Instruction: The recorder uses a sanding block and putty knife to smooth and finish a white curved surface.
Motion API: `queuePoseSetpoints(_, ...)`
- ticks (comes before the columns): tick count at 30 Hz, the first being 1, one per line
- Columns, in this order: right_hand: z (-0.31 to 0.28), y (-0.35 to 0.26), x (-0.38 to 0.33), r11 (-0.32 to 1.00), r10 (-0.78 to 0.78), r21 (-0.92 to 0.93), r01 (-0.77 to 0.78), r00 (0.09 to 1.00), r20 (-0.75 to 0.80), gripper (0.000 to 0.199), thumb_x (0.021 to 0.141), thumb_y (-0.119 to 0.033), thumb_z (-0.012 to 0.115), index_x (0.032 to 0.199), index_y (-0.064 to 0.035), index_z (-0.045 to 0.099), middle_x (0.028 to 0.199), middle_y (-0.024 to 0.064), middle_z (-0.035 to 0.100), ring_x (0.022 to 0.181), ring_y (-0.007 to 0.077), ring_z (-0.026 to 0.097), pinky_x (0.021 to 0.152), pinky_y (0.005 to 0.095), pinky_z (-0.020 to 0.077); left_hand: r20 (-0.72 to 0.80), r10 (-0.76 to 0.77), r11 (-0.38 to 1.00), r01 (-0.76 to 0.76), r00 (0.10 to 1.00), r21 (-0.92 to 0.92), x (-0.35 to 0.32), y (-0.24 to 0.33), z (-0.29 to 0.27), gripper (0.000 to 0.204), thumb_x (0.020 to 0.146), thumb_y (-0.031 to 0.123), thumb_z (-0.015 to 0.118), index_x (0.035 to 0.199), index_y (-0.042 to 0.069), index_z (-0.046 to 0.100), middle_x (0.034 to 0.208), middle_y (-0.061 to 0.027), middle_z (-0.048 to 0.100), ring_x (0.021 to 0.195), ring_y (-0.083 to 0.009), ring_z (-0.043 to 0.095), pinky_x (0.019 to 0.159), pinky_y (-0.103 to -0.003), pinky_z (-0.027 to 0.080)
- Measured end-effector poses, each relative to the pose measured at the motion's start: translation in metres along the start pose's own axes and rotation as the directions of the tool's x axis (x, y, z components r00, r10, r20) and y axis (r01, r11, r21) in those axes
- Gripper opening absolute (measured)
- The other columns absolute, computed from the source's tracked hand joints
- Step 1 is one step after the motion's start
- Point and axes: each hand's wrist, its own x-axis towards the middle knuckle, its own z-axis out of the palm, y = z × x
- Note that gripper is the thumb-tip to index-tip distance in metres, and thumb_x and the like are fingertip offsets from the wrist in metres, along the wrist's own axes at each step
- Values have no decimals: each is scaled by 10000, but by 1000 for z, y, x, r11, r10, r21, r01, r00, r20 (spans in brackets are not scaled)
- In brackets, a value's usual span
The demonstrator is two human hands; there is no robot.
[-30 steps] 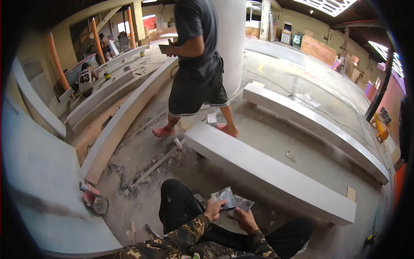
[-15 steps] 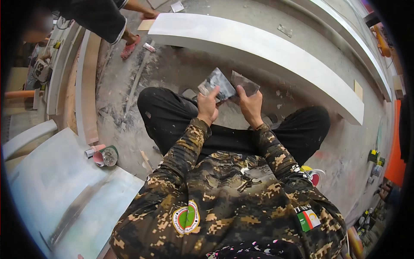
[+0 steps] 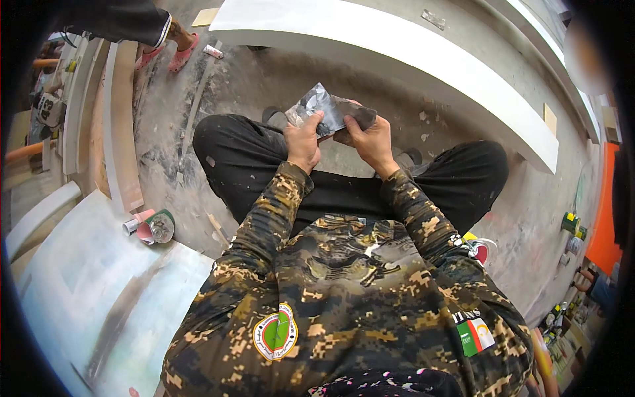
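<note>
1. Landmark: long white beam point(image 3: 423, 59), lying across the dusty floor in front of the seated person. All positions below are referred to it.
2. Left hand point(image 3: 303, 142): on the near side of the beam, above the left knee. Fingers closed on the left edge of a grey sheet of sandpaper point(image 3: 324, 106); thumb on top of the sheet.
3. Right hand point(image 3: 372, 140): just beside the left hand, also on the near side of the beam. Fingers pinched on the right part of the same sheet, where it looks folded and darker.
4. Sandpaper: held between both hands, off the floor, just short of the beam's near edge and not touching it. Surface is creased, with pale worn patches.
5. Person's black trousers point(image 3: 245, 155): legs spread to either side of the hands, knees toward the beam. Camouflage jacket sleeves run from the lower edge up to the wrists.
6. Small round tin with a green rim point(image 3: 159, 227): on the floor well to the near left of the beam, with a short pale tube touching it.
7. Pale board point(image 3: 99, 291): near left, farther from the beam than the tin.
8. Another person's foot in a pink sandal point(image 3: 180, 56): beyond the beam's left end.
</note>
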Motion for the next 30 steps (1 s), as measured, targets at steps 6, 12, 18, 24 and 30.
queuePoseSetpoints(6,-3,5,1,999,49,9,-50,995,90,285,911,-45,684,1182,43,679,1001,56,746,877,74,641,801,266,530,-25,11,996,-9,1000,85,0,0,-6,208,881,-14,661,1079,51,667,998,-50,710,816,-173,706,615,-365,610)
queuePoseSetpoints(12,-6,16,0,995,-12,-98,24,992,129,288,890,-63,697,1154,51,683,973,89,759,846,95,656,792,284,534,6,55,988,-55,998,145,-4,2,-8,197,859,-60,678,1044,5,680,990,-48,709,828,-147,687,716,-307,570)
queuePoseSetpoints(18,-20,21,-7,967,238,-164,-195,922,304,200,888,-71,699,1042,56,682,900,74,746,779,111,647,745,305,543,174,83,932,-138,981,336,-6,6,-14,181,851,-78,706,1011,4,686,974,-34,705,830,-118,668,761,-274,542)
queuePoseSetpoints(24,-22,14,1,971,238,-83,-224,934,266,227,895,-113,716,1048,52,679,924,103,739,831,130,651,779,314,536,212,82,950,-141,974,278,1,2,-5,112,866,-38,697,972,-5,699,935,-34,714,800,-116,671,725,-280,547)
queuePoseSetpoints(30,2,14,-5,1000,-10,9,12,990,-139,329,904,-105,724,1210,4,671,987,117,749,891,126,666,822,290,532,8,18,1000,-18,1000,-17,8,-12,-7,255,887,-19,662,1130,53,634,1030,-57,704,877,-204,715,722,-381,623)
